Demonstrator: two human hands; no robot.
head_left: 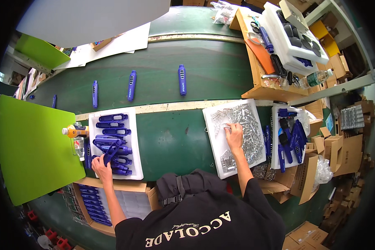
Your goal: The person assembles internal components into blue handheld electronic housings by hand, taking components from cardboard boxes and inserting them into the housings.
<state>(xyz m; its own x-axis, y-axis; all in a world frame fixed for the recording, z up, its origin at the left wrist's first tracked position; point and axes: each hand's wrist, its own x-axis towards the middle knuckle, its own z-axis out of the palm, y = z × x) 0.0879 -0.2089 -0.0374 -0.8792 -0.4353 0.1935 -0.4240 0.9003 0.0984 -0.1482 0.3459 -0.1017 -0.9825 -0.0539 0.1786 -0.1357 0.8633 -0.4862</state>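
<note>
Two hands work at separate white trays on the green bench. The left hand [101, 166] pinches a blue plastic shell [111, 152], lifted at the tray of blue shells [134, 141], about eight o'clock in view. The right hand [234, 134], fingers curled down, touches small silver metal parts [248, 125]; whether it grips one I cannot tell. Three blue assembled handles [131, 85] lie at eleven o'clock.

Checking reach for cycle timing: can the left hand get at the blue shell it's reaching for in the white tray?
Probably yes. The left hand is already at the blue shell, which sticks up from the pile in the white tray. Nothing lies between them, though the grip itself is unclear. The right hand is busy in the metal parts.
</note>
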